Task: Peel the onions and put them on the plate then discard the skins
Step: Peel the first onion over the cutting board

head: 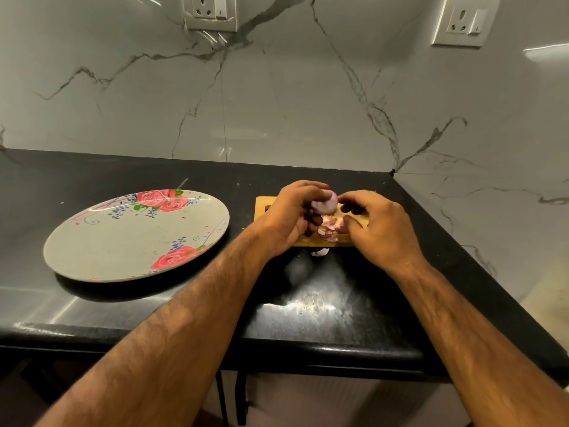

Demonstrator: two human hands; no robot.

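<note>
A pale purple onion [325, 204] is held just above a small wooden cutting board [262, 204]. My left hand [288, 217] grips it from the left with curled fingers. My right hand [377, 223] has its fingertips at the onion's right side; whether they pinch skin is hidden. Loose pink skins [330, 228] lie on the board beneath the onion, and one piece [320, 251] lies on the counter just in front of the board. A grey plate with red roses [135, 238] sits empty to the left.
The black counter [323, 303] ends at a front edge below my forearms and meets marble walls behind and to the right. Two wall sockets [211, 10] [465, 23] are mounted high on the wall.
</note>
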